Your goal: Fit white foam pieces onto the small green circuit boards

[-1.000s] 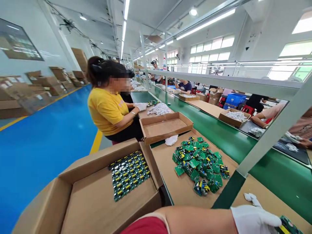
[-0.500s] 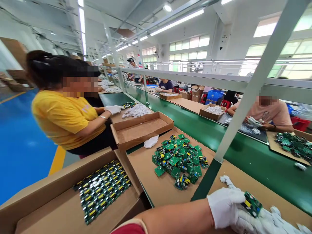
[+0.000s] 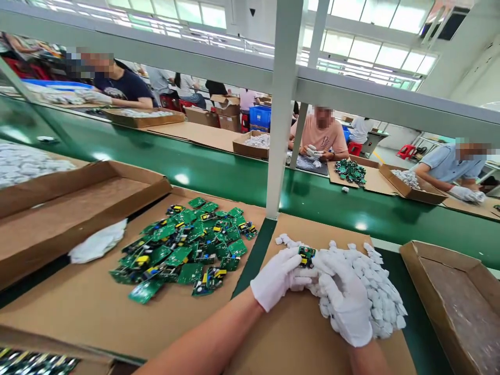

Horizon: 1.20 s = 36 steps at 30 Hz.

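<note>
Both hands wear white gloves and meet over the brown cardboard. My left hand [image 3: 279, 276] is closed on a small green circuit board [image 3: 307, 256] with a yellow part on it. Just right of the board is my right hand [image 3: 346, 297], its fingers curled in with the tips close to the board's edge. White glove against white pieces hides what those fingers pinch. A heap of small white pieces [image 3: 380, 291] lies behind and beside the right hand. To the left, a loose pile of green circuit boards [image 3: 187, 245] spreads over another cardboard sheet [image 3: 78, 307].
An upright metal post [image 3: 285, 114] stands beyond the hands. Shallow cardboard boxes flank the work area, one left [image 3: 156, 190] and one right [image 3: 425, 312]. A white glove-like cloth [image 3: 99, 242] lies by the left box. Co-workers sit across the green belt [image 3: 219, 172].
The view has swung right and down, bringing both hands and the white heap toward the middle. The board stays in my left hand. The neighbouring co-worker on the left is out of view.
</note>
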Motion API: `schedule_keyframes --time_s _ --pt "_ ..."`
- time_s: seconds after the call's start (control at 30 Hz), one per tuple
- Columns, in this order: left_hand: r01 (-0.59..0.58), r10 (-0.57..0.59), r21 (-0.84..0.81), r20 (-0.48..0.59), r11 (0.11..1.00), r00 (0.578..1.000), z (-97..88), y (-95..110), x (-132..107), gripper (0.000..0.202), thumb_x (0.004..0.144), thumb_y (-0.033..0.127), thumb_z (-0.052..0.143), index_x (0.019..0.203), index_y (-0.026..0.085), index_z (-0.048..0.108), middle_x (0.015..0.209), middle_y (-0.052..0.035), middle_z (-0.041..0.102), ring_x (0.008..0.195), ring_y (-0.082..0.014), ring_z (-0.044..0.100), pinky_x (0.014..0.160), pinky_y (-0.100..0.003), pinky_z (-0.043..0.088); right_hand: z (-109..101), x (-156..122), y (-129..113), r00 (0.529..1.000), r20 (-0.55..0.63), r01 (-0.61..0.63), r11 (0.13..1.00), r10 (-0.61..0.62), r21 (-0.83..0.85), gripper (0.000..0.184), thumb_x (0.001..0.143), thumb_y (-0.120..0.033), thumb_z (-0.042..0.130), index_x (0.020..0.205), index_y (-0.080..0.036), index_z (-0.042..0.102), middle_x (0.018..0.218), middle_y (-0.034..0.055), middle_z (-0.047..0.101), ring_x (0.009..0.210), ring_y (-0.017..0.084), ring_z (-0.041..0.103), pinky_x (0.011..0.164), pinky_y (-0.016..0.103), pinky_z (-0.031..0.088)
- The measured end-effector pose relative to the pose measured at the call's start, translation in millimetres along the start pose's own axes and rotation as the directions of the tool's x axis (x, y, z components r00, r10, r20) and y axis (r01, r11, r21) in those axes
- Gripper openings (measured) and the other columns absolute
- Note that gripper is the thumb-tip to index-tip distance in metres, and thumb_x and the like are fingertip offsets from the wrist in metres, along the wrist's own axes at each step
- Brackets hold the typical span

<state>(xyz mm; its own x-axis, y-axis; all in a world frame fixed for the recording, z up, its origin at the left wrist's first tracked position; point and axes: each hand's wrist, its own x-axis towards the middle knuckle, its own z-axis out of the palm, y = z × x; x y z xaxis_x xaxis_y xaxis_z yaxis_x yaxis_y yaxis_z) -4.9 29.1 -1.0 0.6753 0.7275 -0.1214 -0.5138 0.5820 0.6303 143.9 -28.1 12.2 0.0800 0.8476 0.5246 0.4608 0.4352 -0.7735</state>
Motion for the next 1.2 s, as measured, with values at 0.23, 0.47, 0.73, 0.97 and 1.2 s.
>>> schedule_keyframes --time_s 0.23,0.47,0.73,0.97,1.2 --pt "-0.028 0.028 0.063 0.007 0.998 1.0 4.5 -1 -1 0.035 0.075 0.031 0.066 0.107 0.017 0.058 0.111 -0.013 0.061 0.084 -0.0205 0.066 0.069 -0.028 0.049 5 -4 11 0.998 -0.054 0.01 0.991 -0.017 -0.135 0.023 0.082 -0.023 0.058 0.105 -0.027 0.059 0.102 0.0065 0.067 0.099 0.026 0.061 0.085 0.046 0.05" --pt "-0.185 0.265 0.418 -0.141 0.889 0.954 12.2 -1 -11 0.037 0.075 0.03 0.064 0.111 0.022 0.062 0.128 -0.0077 0.055 0.12 -0.0268 0.047 0.101 -0.038 0.037 5 -2 11 0.982 -0.072 0.139 0.923 -0.176 -0.359 0.022 0.078 -0.018 0.06 0.097 -0.028 0.059 0.086 0.0054 0.068 0.08 0.024 0.064 0.072 0.041 0.053" --pt "-0.241 0.374 0.656 -0.067 0.715 0.925 11.6 -13 -14 0.037 0.079 0.025 0.056 0.115 0.026 0.062 0.125 -0.0034 0.057 0.123 -0.0252 0.043 0.108 -0.038 0.026 7 0 8 0.935 -0.073 0.254 0.799 -0.347 -0.546 0.018 0.076 -0.012 0.055 0.088 -0.024 0.062 0.078 0.0041 0.068 0.071 0.018 0.064 0.064 0.03 0.052" --pt "-0.225 0.316 0.485 -0.112 0.845 0.942 17.6 -8 -11 0.039 0.075 0.028 0.062 0.114 0.022 0.062 0.119 -0.0077 0.06 0.117 -0.0272 0.047 0.101 -0.039 0.035 7 -1 5 0.967 0.044 0.232 0.798 -0.251 -0.556 0.024 0.079 -0.019 0.054 0.1 -0.024 0.064 0.094 0.0076 0.065 0.085 0.022 0.062 0.075 0.036 0.052" --pt "-0.108 0.119 0.251 -0.027 0.962 0.993 14.0 -9 -10 0.04 0.079 0.037 0.058 0.117 0.025 0.058 0.123 -0.0089 0.056 0.107 -0.0267 0.054 0.086 -0.041 0.046 11 -1 8 0.946 0.027 0.277 0.767 -0.322 -0.579 0.027 0.082 -0.014 0.052 0.104 -0.026 0.064 0.106 0.0073 0.062 0.095 0.022 0.06 0.083 0.037 0.05"
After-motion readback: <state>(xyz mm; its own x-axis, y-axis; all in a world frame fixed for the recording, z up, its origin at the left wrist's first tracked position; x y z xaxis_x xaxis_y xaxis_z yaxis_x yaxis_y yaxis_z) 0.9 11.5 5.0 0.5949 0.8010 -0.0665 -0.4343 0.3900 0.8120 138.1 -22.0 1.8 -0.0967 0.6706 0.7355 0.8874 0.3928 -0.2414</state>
